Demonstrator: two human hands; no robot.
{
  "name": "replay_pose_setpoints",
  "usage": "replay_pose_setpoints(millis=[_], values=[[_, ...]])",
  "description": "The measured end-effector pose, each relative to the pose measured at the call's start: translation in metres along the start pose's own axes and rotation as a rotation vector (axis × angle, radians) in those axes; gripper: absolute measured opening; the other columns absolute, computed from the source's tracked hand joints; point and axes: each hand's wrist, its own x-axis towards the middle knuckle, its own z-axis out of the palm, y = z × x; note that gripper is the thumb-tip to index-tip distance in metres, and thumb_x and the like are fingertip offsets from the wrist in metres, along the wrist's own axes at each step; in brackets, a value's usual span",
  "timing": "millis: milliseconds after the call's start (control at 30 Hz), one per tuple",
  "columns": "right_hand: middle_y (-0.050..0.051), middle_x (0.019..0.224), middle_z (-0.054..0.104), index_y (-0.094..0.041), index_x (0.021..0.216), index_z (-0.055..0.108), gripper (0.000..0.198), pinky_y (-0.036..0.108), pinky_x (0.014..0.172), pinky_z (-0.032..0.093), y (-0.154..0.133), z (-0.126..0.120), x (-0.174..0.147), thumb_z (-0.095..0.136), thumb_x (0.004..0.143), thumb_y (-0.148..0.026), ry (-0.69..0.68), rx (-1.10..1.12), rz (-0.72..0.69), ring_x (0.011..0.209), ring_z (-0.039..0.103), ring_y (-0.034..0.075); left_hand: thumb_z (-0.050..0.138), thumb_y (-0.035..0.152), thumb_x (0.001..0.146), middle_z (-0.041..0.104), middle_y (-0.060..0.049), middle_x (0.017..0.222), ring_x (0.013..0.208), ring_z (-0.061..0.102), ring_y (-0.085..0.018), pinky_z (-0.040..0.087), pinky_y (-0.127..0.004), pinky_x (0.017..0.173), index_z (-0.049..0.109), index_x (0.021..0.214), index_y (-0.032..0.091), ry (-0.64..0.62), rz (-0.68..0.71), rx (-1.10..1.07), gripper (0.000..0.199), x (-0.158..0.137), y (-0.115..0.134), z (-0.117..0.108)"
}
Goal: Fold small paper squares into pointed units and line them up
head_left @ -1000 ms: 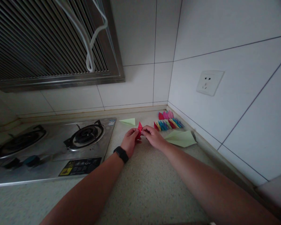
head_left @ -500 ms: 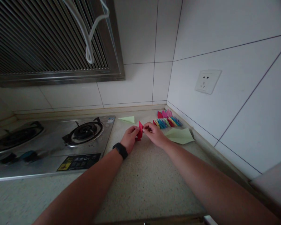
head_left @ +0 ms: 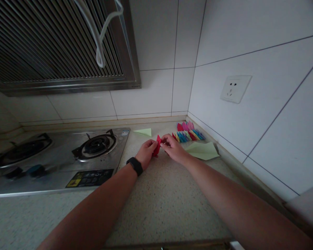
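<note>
Between my hands, just above the speckled counter (head_left: 156,205), is a small piece of folded red paper (head_left: 157,146). My left hand (head_left: 146,152), with a dark watch (head_left: 135,166) at its wrist, pinches the paper from the left. From the other side, my right hand (head_left: 174,148) has its fingers closed at the paper's right edge near the top. Beyond the right hand stand rows of small folded papers (head_left: 189,135) in red, pink, yellow and blue. A pale green folded sheet (head_left: 203,150) lies beside my right wrist, and a smaller pale green folded piece (head_left: 144,132) lies behind my left hand.
A steel gas stove (head_left: 94,163) with two burners takes up the left side. Over it hangs a range hood (head_left: 67,52) with a looped white cable (head_left: 100,52). White tiled walls meet behind the counter; a socket (head_left: 236,89) is on the right one.
The red paper has tilted, its top leaning rightward, and my right fingers have shifted slightly on its edge. The whole view has moved a little.
</note>
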Motion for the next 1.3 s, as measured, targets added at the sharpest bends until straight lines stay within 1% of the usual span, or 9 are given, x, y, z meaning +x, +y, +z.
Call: replay_pose_setpoints(millis=[167, 233, 400, 600, 733, 933, 1067, 1167, 1300], values=[[0.000, 0.090, 0.057, -0.024, 0.106, 0.047, 0.026, 0.026, 0.064, 0.043, -0.003, -0.001, 0.001, 0.057, 0.083, -0.023, 0.026, 0.015, -0.062, 0.067, 0.051, 0.011, 0.065, 0.048, 0.076, 0.047, 0.004, 0.058, 0.047, 0.044, -0.008, 0.039, -0.021, 0.043, 0.053, 0.075, 0.017, 0.029, 0.016, -0.020, 0.033, 0.001, -0.002, -0.001], [0.001, 0.091, 0.058, -0.023, 0.105, 0.050, 0.022, 0.026, 0.063, 0.043, -0.007, -0.001, 0.000, 0.056, 0.083, -0.023, 0.000, -0.009, -0.071, 0.067, 0.051, 0.011, 0.066, 0.048, 0.076, 0.048, 0.004, 0.059, 0.047, 0.044, -0.008, 0.038, -0.020, 0.042, 0.052, 0.074, 0.017, 0.031, 0.016, -0.025, 0.033, 0.001, -0.003, -0.002], [0.001, 0.083, 0.059, -0.021, 0.093, 0.059, 0.010, 0.026, 0.061, 0.041, -0.013, -0.002, 0.000, 0.057, 0.085, -0.024, -0.065, -0.080, -0.114, 0.068, 0.051, 0.012, 0.066, 0.044, 0.075, 0.045, 0.005, 0.054, 0.044, 0.043, -0.008, 0.036, -0.020, 0.042, 0.049, 0.068, 0.018, 0.012, 0.006, -0.023, 0.033, 0.001, -0.004, -0.002], [0.002, 0.084, 0.058, -0.021, 0.090, 0.066, 0.009, 0.028, 0.060, 0.039, -0.010, -0.009, 0.003, 0.063, 0.084, -0.027, -0.045, -0.191, -0.184, 0.062, 0.047, 0.012, 0.064, 0.042, 0.078, 0.045, 0.005, 0.051, 0.042, 0.042, -0.008, 0.036, -0.021, 0.040, 0.046, 0.067, 0.019, 0.049, 0.063, 0.029, 0.031, 0.002, -0.004, -0.001], [0.003, 0.084, 0.058, -0.022, 0.086, 0.068, 0.008, 0.029, 0.065, 0.041, -0.011, -0.013, 0.004, 0.064, 0.084, -0.029, -0.069, -0.242, -0.229, 0.070, 0.052, 0.014, 0.063, 0.043, 0.078, 0.046, 0.004, 0.051, 0.042, 0.043, -0.009, 0.036, -0.022, 0.040, 0.047, 0.067, 0.019, 0.057, 0.057, 0.046, 0.031, 0.002, -0.004, -0.002], [0.002, 0.082, 0.058, -0.020, 0.080, 0.063, 0.007, 0.030, 0.072, 0.042, -0.011, -0.014, 0.005, 0.063, 0.085, -0.025, -0.083, -0.252, -0.253, 0.078, 0.055, 0.016, 0.060, 0.046, 0.080, 0.054, 0.000, 0.061, 0.048, 0.050, -0.011, 0.039, -0.023, 0.042, 0.056, 0.076, 0.016, 0.010, -0.026, 0.022, 0.030, 0.000, -0.001, -0.003], [0.003, 0.083, 0.055, -0.020, 0.079, 0.061, 0.008, 0.030, 0.074, 0.042, -0.009, -0.016, 0.006, 0.060, 0.086, -0.023, -0.019, -0.281, -0.242, 0.080, 0.054, 0.016, 0.060, 0.046, 0.081, 0.059, -0.004, 0.070, 0.051, 0.051, -0.010, 0.039, -0.022, 0.043, 0.061, 0.086, 0.014, -0.036, -0.049, 0.011, 0.032, -0.002, 0.002, -0.003], [0.004, 0.091, 0.054, -0.020, 0.084, 0.062, 0.003, 0.029, 0.071, 0.044, -0.012, -0.018, 0.004, 0.062, 0.084, -0.023, -0.017, -0.296, -0.236, 0.081, 0.053, 0.016, 0.065, 0.045, 0.078, 0.060, -0.004, 0.074, 0.054, 0.050, -0.009, 0.038, -0.020, 0.045, 0.065, 0.092, 0.014, -0.079, -0.045, 0.030, 0.034, -0.002, 0.003, -0.003], [0.007, 0.108, 0.055, -0.020, 0.092, 0.060, 0.018, 0.027, 0.065, 0.046, -0.017, -0.019, 0.000, 0.069, 0.076, -0.023, -0.081, -0.279, -0.246, 0.084, 0.054, 0.015, 0.069, 0.041, 0.075, 0.055, 0.000, 0.067, 0.053, 0.047, -0.008, 0.037, -0.020, 0.046, 0.067, 0.096, 0.013, -0.111, -0.058, 0.036, 0.035, -0.002, 0.003, -0.005]])
